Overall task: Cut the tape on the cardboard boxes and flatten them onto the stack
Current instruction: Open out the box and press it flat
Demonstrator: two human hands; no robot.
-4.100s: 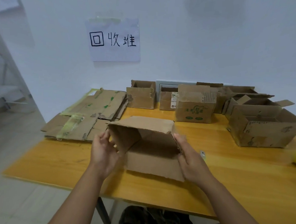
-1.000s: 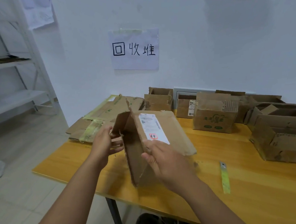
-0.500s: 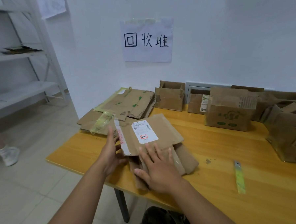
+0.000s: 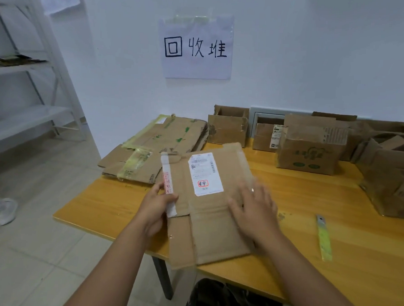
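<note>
Flattened since a second ago, box lies under open right hand; left hand's grip pinches its edge.

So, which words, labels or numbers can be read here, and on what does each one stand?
"回收堆": paper sign taped on the wall.
White shipping label on the flattened box: print blurred; the red stamp is unreadable.
Green print on the standing box: too blurred.
Label on the rear box: too small.

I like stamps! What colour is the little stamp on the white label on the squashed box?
Red, on the white label, seen from the head camera.
</note>
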